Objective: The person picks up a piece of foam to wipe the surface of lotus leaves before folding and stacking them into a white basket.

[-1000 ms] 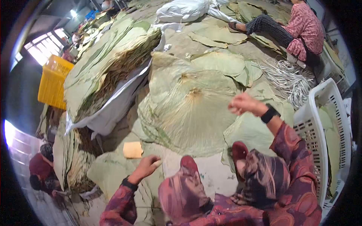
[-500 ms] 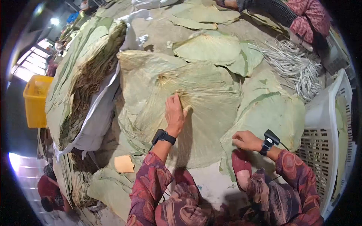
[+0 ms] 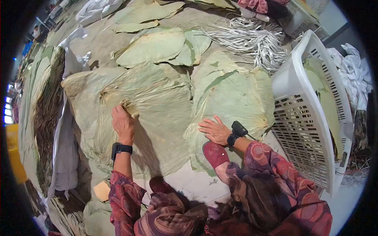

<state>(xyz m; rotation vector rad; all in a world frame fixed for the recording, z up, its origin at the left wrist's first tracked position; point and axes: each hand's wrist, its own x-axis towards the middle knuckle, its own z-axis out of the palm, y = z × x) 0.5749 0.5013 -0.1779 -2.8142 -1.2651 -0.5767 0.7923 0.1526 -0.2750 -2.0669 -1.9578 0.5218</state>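
Note:
Large dried lotus leaves lie spread over the floor before me. My left hand (image 3: 124, 125) rests on the wide middle leaf (image 3: 161, 92), its bent fingers touching beside the puckered centre and the thumb apart; no held thing shows. On the left edge of the right-hand leaf (image 3: 236, 96), my right hand (image 3: 215, 131) lies flat with fingers spread. That leaf is greener and borders the middle one. Both wrists wear black straps with small devices.
A white slatted basket (image 3: 303, 129) holding leaves stands tilted at right. Behind it lies a bundle of white strips (image 3: 256, 39). More leaves (image 3: 153, 49) lie farther back. A tall leaf stack (image 3: 41, 102) rises at left. My red shoe (image 3: 215, 154) is near my right hand.
My view has swung right, bringing more of the basket into sight. My right hand has gone from curled to spread flat on the right-hand leaf. The left hand stays near the middle leaf's centre.

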